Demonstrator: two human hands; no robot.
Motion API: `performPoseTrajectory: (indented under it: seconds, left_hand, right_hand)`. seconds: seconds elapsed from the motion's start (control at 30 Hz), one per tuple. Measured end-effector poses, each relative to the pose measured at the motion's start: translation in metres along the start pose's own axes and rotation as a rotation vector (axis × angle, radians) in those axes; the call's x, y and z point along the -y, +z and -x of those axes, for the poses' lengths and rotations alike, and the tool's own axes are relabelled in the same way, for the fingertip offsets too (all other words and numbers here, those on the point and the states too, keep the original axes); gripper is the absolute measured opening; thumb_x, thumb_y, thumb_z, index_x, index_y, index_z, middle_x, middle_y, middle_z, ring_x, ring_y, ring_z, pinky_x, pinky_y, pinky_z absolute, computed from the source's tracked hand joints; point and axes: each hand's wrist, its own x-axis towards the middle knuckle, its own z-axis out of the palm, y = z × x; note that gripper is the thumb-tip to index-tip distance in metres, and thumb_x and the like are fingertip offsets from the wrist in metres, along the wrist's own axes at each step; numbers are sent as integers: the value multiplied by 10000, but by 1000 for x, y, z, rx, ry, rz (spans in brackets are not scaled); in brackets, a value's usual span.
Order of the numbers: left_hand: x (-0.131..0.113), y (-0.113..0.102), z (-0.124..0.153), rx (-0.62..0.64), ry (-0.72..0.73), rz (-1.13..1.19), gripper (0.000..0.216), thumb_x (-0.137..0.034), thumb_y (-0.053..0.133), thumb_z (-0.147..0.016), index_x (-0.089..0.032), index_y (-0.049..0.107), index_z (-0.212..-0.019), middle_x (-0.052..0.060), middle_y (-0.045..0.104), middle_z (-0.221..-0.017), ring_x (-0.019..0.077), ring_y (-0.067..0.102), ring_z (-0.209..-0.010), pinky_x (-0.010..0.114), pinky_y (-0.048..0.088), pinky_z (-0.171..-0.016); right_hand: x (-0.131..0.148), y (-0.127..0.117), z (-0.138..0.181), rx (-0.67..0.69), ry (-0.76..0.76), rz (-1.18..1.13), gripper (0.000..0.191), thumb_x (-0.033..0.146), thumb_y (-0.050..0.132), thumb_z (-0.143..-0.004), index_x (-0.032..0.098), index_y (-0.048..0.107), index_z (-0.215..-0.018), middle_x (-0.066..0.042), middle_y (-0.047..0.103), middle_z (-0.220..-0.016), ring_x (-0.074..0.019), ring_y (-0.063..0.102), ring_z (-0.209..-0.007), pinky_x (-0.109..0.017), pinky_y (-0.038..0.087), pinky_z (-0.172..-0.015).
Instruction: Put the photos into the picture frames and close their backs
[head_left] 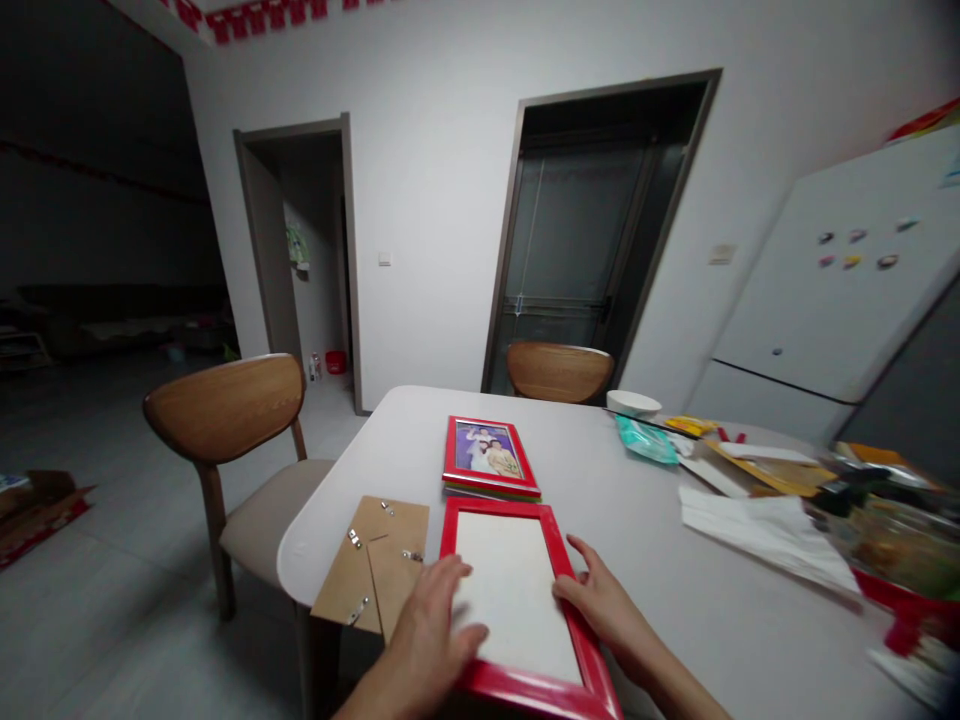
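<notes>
A red picture frame point(559, 560) with a blank white panel point(514, 590) inside lies before me at the near side of the table. My right hand point(600, 600) grips its right edge, thumb on the red border and index finger stretched out. Over the left border is my left hand point(431, 625), its thumb and fingers apart, partly covering that side. Just beyond lies a second red picture frame point(451, 450) holding a photo point(487, 450) of people, stacked on something thin. Brown backing boards point(345, 565) with metal clips overlap to the left.
The white table point(600, 480) carries clutter on its right: a white bowl point(634, 403), a teal packet point(646, 440), white paper point(765, 535) and a clear container point(911, 545). Wooden chairs stand at the left point(232, 405) and far side point(559, 370). A white fridge point(840, 300) is behind.
</notes>
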Motion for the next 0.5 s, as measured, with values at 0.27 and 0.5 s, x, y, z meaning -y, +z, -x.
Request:
performPoseTrajectory:
  seconds: [0.27,0.5]
  left_hand:
    - [-28,23,1,245,163,-119,823,-461,683,-557,-105,357,-1224,184,262,-1324,323,217,-1214,515,178,-988]
    - [-44,20,-7,181,107,-33,771,-394,647,-625,-87,315,-1248,171,256,-1331,292,232,-1216,450,238,-995]
  right_hand:
    - [15,-1,14,69,140,-642,751,207,565,-626,207,189,-1276,-18,650,-674,-173,601,-551,-277,471,-519]
    - [40,-1,26,101,78,-738,783,252,657,-596,267,242,-1260,32,624,-591,-122,556,-441,-232,455,-447]
